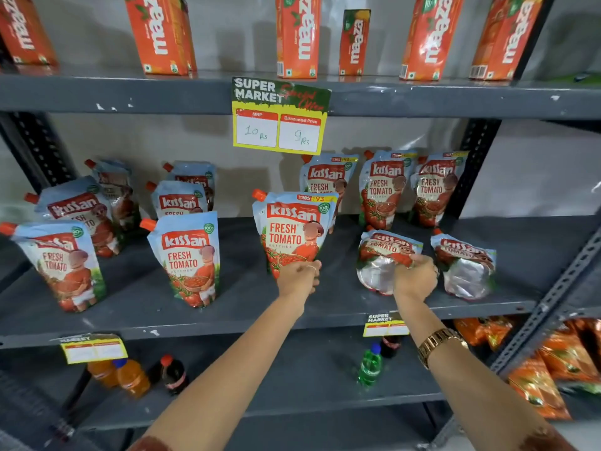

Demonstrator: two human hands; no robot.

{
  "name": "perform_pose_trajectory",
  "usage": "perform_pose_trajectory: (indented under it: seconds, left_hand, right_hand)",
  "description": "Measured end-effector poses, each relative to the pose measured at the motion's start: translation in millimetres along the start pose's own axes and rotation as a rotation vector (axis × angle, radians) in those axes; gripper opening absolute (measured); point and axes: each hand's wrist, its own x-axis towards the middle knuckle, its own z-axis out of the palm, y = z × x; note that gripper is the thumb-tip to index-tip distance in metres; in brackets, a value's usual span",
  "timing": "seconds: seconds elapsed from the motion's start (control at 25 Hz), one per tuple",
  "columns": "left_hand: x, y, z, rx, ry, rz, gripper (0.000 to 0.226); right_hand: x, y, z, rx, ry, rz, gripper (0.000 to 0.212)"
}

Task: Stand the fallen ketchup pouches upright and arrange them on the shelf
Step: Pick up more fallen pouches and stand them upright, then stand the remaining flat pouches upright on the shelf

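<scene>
We are at a grey metal supermarket shelf (pixel 227 307) with Maaza cartons (pixel 297 34) on the tier above and a yellow price tag (pixel 279 125) hanging over the middle. Our left hand (pixel 299 276) is closed around the bottom edge of an upright Kissan ketchup pouch (pixel 292 232), holding it standing. Just to its right, our right hand (pixel 414 276) grips the lower edge of a fallen pouch (pixel 380 262) that lies on its back, silver base toward us. Another fallen pouch (pixel 465 268) lies just right of that hand, so 2 are down. Behind both hands 3 pouches (pixel 383 187) stand at the back wall; left of the left hand 6 more (pixel 187 258) stand in staggered rows. We judge the risks plain: letting go of the upright pouch before its base sits flat could tip it forward, and swinging the fallen one up could knock the pouches behind or the one beside it.
</scene>
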Motion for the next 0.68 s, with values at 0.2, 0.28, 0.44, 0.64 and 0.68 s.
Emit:
perform_pose_trajectory:
  seconds: [0.2,0.28,0.44,0.64,0.68]
  left_hand:
    - [3.1,-3.6,43.0,0.08,-0.051,0.014,0.013]
    - [5.5,-2.4,64.5,0.083,-0.044,0.001,0.013]
    - [19.5,-1.6,106.2,0.096,0.004,-0.056,0.029]
    - [46.8,-5.0,137.3,0.128,-0.034,-0.159,0.027]
    - [46.9,-3.7,138.7,0.097,-0.045,-0.185,0.019]
  right_hand:
    - [30.5,28.9,3.0,-0.049,-0.269,0.278,0.038]
    - [46.6,37.2,5.2,-0.027,-0.389,0.331,0.037]
    - [70.2,37.6,3.4,0.085,-0.53,0.392,0.034]
    - [89.7,44.4,16.6,0.025,-0.664,0.312,0.041]
    - [93.4,44.2,19.4,0.019,-0.686,0.306,0.041]
